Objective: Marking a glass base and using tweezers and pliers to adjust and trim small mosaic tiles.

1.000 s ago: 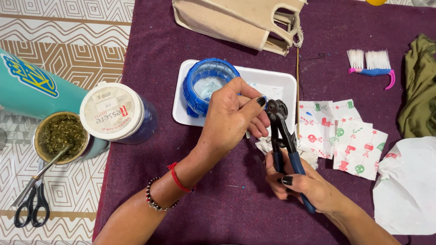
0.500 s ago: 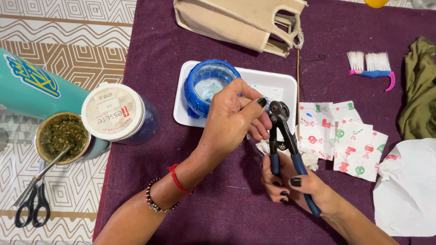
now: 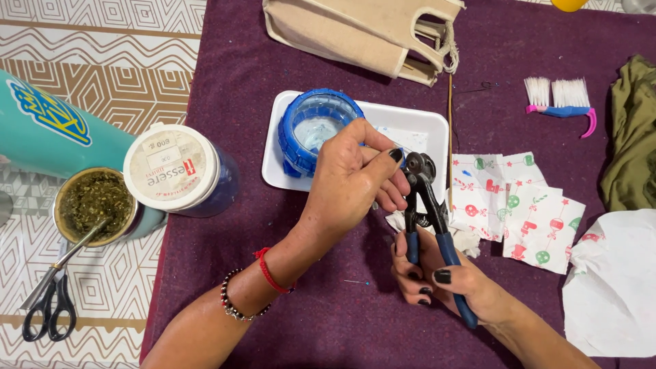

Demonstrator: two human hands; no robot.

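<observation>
A purple cloth (image 3: 273, 68) covered the work surface, with a patterned mat (image 3: 89, 55) lying along its left edge. A beige canvas bag (image 3: 362, 31) lay at the cloth's far edge, and an olive-green garment (image 3: 632, 130) at its right edge. A teal flask (image 3: 48, 130) rested on the mat beside a white-lidded jar (image 3: 179, 167), which stood on the cloth's left edge. A crumpled white paper (image 3: 611, 283) lay near the right corner. A white tray (image 3: 410, 133) sat mid-cloth and held a blue-rimmed glass jar (image 3: 316, 126) at its left end. Printed paper squares (image 3: 526, 205) lay just right of the tray. A cup of green herb (image 3: 93, 203) with a metal straw stood on the mat, with black-handled scissors (image 3: 48, 307) nearer the front edge. A small white brush (image 3: 560, 96) with a pink and blue handle lay toward the far right.

The left hand (image 3: 352, 181) was curled, its thumb and forefinger pinched at the nipper head; what they held was too small to tell. The right hand (image 3: 444, 280) was closed around the blue handles of the wheeled nippers (image 3: 424, 198), which stood just in front of the tray.
</observation>
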